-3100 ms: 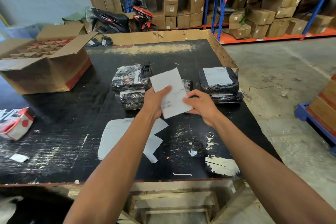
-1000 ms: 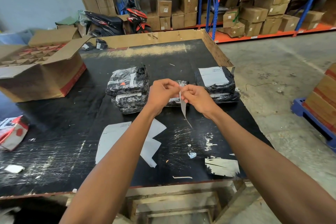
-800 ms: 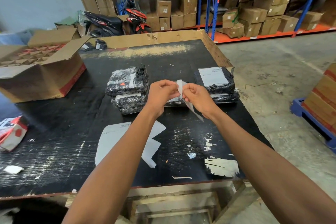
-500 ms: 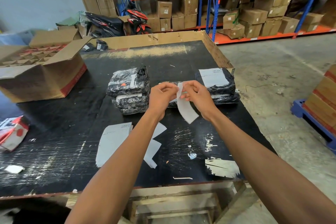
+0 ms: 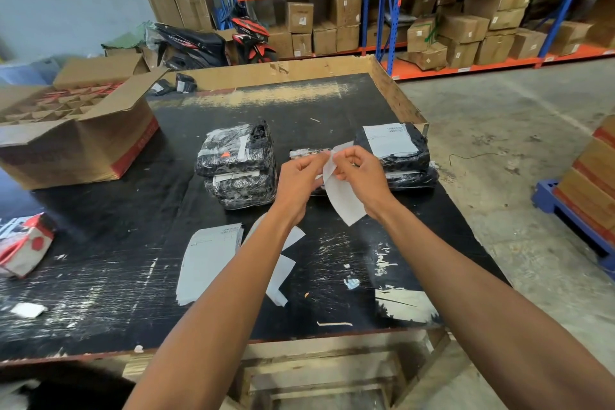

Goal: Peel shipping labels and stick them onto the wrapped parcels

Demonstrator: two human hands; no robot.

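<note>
From the head view, both hands are raised over the black table [image 5: 100, 243], working one shipping label [image 5: 342, 200]. The left hand [image 5: 299, 176] pinches its upper edge; the right hand [image 5: 361, 173] pinches the same corner, fingers curled, and the sheet hangs down between them. I'd say the backing is being split from the sticker: best to roll the corner slowly and keep the adhesive off the fingers. A labelled parcel [image 5: 392, 150] lies just behind; the unlabelled stack [image 5: 238, 166] waits beside the left hand.
</note>
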